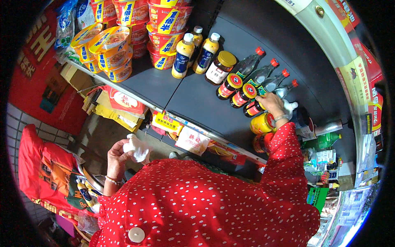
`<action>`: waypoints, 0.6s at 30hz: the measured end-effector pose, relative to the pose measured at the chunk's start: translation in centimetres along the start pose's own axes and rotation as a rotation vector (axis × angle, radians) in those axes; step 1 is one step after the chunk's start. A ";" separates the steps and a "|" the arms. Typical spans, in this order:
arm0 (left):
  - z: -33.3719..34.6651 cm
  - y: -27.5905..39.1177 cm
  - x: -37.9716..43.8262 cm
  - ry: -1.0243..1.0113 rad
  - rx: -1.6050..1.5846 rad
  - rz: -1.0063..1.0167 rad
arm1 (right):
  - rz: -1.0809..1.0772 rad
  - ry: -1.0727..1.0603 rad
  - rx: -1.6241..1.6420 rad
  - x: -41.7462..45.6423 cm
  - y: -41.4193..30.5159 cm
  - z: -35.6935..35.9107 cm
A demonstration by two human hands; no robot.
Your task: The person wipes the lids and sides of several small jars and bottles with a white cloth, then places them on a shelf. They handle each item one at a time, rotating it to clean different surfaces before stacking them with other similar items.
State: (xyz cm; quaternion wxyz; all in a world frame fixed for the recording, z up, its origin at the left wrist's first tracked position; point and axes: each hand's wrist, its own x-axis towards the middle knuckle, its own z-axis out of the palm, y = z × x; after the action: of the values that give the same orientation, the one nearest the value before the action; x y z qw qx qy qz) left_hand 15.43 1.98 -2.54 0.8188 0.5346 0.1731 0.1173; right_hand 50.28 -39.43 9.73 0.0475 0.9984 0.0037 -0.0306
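On the dark shelf, my right hand point(271, 105) has its fingers on the lid of a sauce jar point(252, 108) with a red label. Two similar jars point(239, 98) stand just left of it. A yellow jar point(259, 124) is below my right wrist. Behind the hand, clear glass bottles with red caps point(268, 74) form a row. A larger brown jar with a gold lid point(219, 68) and yellow drink bottles with white caps point(182, 57) stand further left. My left hand point(118, 153), low at the left before the shelf, pinches a crumpled white cloth or tissue point(137, 148).
Stacked instant noodle tubs point(115, 57) fill the shelf's left end. Below the shelf's front edge point(145, 100) are packets point(193, 140) and a cardboard box point(75, 77). A red bag point(46, 166) stands at lower left. Green bottles point(324, 140) and other goods crowd the right.
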 end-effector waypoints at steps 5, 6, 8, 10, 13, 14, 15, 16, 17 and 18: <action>-0.7 -0.4 -0.3 0.016 -0.022 -0.018 | -0.110 -0.411 0.508 -0.3 1.4 -3.0; -0.7 -0.5 -0.3 0.018 -0.023 -0.019 | -0.229 -0.424 0.498 1.0 3.3 -1.8; -0.6 -0.6 -0.2 0.023 -0.027 -0.021 | -0.468 -0.448 0.469 2.4 5.1 -0.2; -0.7 -0.8 -0.1 0.013 -0.034 -0.014 | -0.481 -0.384 0.283 2.1 4.7 -0.5; -0.8 -1.0 -0.1 -0.004 -0.081 -0.022 | -0.433 -0.316 0.223 0.1 2.4 -1.9; -0.7 -1.0 -0.1 -0.016 -0.102 -0.026 | -0.405 -0.288 0.187 0.0 2.4 -1.9; -0.7 -1.0 -0.1 -0.008 -0.088 -0.026 | -0.377 -0.260 0.151 -0.1 2.5 -1.9; -0.6 -1.0 -0.1 0.001 -0.074 -0.026 | -0.349 -0.232 0.115 -0.3 2.5 -1.8; -0.6 -1.0 -0.1 0.010 -0.059 -0.028 | -0.314 -0.231 0.064 -0.6 2.1 -2.1; -0.5 -0.9 -0.2 0.014 -0.059 -0.030 | -0.279 -0.230 0.012 -1.1 1.4 -2.6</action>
State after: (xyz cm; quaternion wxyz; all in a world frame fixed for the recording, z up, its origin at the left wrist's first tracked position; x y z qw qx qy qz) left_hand 15.08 1.97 -3.57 0.8348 0.5066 0.1830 0.1139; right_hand 49.39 -40.58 12.48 0.0368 0.9784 0.1363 -0.1508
